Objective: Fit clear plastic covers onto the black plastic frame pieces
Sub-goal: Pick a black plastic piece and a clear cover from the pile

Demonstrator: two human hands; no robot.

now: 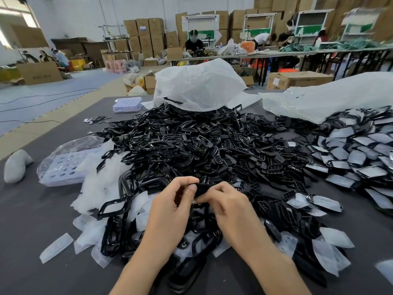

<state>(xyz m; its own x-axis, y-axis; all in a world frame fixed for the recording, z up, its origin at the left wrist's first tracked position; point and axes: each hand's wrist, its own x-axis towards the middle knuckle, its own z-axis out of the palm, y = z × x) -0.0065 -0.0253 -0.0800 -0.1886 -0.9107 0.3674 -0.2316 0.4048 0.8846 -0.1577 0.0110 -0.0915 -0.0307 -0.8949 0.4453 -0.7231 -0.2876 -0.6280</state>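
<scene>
Because a cover presumably needs square pressing, left hand point(173, 202) and right hand point(226, 201) together pinch one black frame piece point(201, 187) in a closed grip above the heap point(180, 135); clear covers point(56, 248) lie within reach on the worktop point(32, 213).

Glossy black plastic frame pieces point(170, 141) sit heaped in one big tangled pile. Milky clear plastic covers point(56, 248) lie scattered flat along its near edge.
</scene>
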